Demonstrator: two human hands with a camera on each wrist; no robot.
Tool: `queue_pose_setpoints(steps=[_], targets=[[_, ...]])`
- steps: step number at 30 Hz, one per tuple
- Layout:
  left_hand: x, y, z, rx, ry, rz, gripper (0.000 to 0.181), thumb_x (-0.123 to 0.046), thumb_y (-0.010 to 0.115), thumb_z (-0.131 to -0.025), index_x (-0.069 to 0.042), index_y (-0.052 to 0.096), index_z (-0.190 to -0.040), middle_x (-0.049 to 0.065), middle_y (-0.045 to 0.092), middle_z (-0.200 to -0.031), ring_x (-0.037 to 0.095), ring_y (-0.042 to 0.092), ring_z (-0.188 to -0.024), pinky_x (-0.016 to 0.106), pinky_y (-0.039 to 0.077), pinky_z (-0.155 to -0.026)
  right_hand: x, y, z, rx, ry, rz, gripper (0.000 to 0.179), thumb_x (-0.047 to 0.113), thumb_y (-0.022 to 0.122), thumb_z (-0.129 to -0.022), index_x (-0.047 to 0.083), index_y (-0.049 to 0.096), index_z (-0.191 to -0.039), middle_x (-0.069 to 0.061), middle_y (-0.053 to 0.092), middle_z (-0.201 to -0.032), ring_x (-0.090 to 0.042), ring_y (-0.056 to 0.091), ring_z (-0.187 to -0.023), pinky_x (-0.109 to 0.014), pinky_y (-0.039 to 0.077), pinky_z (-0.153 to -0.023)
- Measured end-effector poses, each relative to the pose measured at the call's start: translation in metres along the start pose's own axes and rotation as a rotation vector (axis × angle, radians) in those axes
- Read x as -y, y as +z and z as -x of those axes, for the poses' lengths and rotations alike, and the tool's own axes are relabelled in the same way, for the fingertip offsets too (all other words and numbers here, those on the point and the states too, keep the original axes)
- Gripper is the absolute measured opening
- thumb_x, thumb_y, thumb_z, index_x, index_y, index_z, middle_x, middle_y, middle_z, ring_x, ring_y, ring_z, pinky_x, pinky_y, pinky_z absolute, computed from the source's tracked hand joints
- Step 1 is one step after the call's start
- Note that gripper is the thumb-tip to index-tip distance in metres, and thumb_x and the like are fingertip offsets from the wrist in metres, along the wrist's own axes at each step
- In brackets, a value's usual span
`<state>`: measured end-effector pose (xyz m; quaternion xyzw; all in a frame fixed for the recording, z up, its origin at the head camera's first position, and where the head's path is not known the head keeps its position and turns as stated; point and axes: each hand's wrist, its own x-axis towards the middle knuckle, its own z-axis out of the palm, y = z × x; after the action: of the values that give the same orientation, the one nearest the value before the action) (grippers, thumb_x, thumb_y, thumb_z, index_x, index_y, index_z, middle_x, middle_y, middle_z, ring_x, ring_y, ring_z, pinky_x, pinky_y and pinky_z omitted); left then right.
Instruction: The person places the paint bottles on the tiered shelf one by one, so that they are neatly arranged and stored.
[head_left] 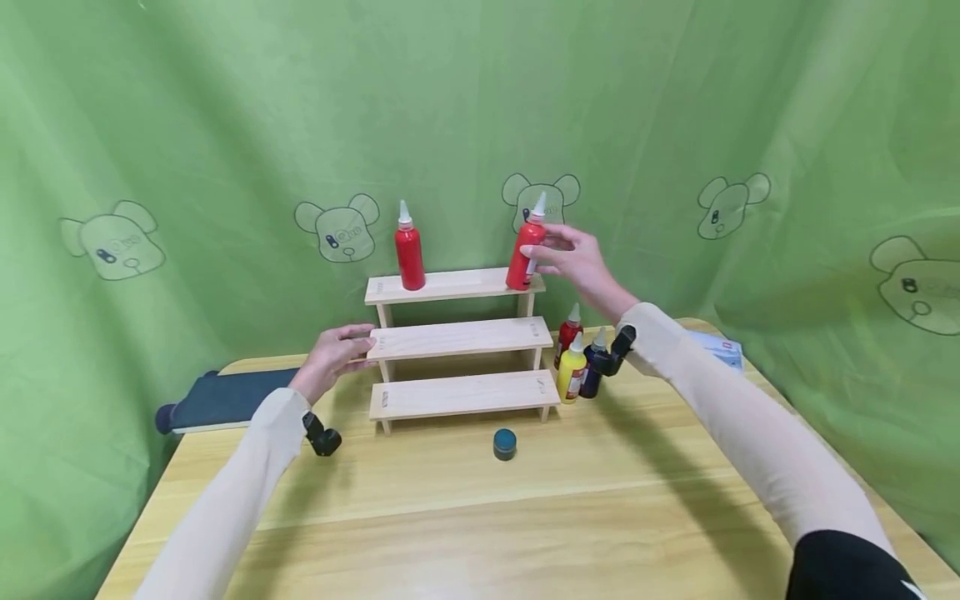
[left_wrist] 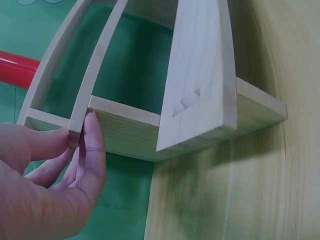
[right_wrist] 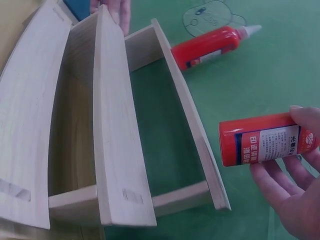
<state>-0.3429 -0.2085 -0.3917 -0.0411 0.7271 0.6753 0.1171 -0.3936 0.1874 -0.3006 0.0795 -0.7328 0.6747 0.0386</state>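
Note:
My right hand [head_left: 576, 257] grips a red squeeze bottle [head_left: 522, 257] with a white pointed cap, at the right end of the top tier [head_left: 457, 284] of a wooden three-step rack. In the right wrist view a gap shows between the base of this bottle [right_wrist: 262, 140] and the tier's edge. Another red bottle [head_left: 410, 258] stands upright toward the top tier's left end. Between thumb and fingers, my left hand [head_left: 335, 358] pinches the left end of the middle tier [head_left: 461, 338]; the left wrist view shows the fingertips [left_wrist: 92, 125] against the board.
Right of the rack stand a red bottle [head_left: 567, 337], a yellow bottle [head_left: 571, 377] and a dark blue bottle [head_left: 591, 382]. A small dark jar [head_left: 505, 445] sits before the bottom tier [head_left: 465, 394]. Dark fabric [head_left: 236, 397] lies left; a white-and-blue packet [head_left: 718, 348] lies right. Green curtain hangs behind.

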Motion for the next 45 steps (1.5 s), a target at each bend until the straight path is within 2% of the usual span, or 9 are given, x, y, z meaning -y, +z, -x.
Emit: queue_pose_setpoints(steps=[6,10,22,28,36,41,45], targets=[[-0.002,-0.002,0.001,0.001,0.023,-0.045,0.051,0.003,0.057,-0.103,0.010,0.044,-0.152,0.009,0.065,-0.107,0.009,0.066,-0.081,0.020,0.064,-0.078,0.007,0.021,-0.008,0.041,-0.034,0.045,0.063,0.014,0.081,-0.093,0.009,0.055,-0.150,-0.014,0.063,-0.136,-0.024,0.065,-0.116,-0.048,0.058,-0.107],[-0.004,0.000,0.000,0.008,0.024,-0.037,0.052,0.003,0.058,-0.103,0.009,0.044,-0.153,0.010,0.066,-0.108,0.009,0.067,-0.082,0.021,0.064,-0.079,0.011,0.030,-0.016,0.043,-0.074,0.068,0.060,0.013,0.082,-0.092,0.010,0.059,-0.147,-0.014,0.065,-0.135,-0.026,0.066,-0.116,-0.048,0.060,-0.103],[-0.003,0.005,-0.002,-0.006,0.001,-0.020,0.052,0.001,0.058,-0.104,0.006,0.044,-0.154,0.013,0.066,-0.115,0.010,0.068,-0.085,0.023,0.065,-0.082,-0.001,0.069,-0.032,0.011,-0.158,0.058,0.056,0.013,0.084,-0.090,0.007,0.063,-0.141,-0.013,0.068,-0.133,-0.025,0.066,-0.118,-0.038,0.065,-0.093],[-0.002,0.003,-0.002,-0.004,0.000,-0.014,0.052,0.000,0.058,-0.105,0.006,0.044,-0.154,0.008,0.068,-0.108,0.010,0.068,-0.084,0.022,0.065,-0.081,-0.004,0.087,-0.040,0.029,-0.185,0.081,0.055,0.016,0.086,-0.089,0.009,0.065,-0.139,-0.011,0.070,-0.130,-0.025,0.068,-0.117,-0.035,0.064,-0.094],[0.000,0.006,-0.003,-0.012,-0.003,-0.009,0.052,0.000,0.059,-0.104,0.004,0.045,-0.154,0.005,0.068,-0.105,0.009,0.068,-0.085,0.024,0.065,-0.084,-0.009,0.094,-0.045,0.002,-0.220,0.141,0.053,0.015,0.086,-0.089,0.007,0.066,-0.138,-0.013,0.072,-0.127,-0.027,0.070,-0.113,-0.037,0.060,-0.101],[-0.001,0.005,-0.003,-0.017,-0.005,-0.006,0.052,-0.001,0.059,-0.105,0.003,0.045,-0.155,0.002,0.068,-0.101,0.007,0.068,-0.083,0.022,0.064,-0.081,-0.014,0.099,-0.048,0.022,-0.242,0.234,0.053,0.018,0.084,-0.091,0.007,0.065,-0.139,-0.014,0.072,-0.126,-0.029,0.070,-0.110,-0.037,0.060,-0.100],[-0.001,0.003,-0.002,-0.014,-0.001,-0.005,0.052,-0.001,0.058,-0.105,0.004,0.044,-0.155,0.002,0.069,-0.101,0.007,0.068,-0.083,0.023,0.065,-0.082,-0.017,0.104,-0.047,0.035,-0.271,0.262,0.053,0.019,0.082,-0.093,0.008,0.063,-0.141,-0.014,0.071,-0.126,-0.029,0.071,-0.110,-0.037,0.061,-0.100]])
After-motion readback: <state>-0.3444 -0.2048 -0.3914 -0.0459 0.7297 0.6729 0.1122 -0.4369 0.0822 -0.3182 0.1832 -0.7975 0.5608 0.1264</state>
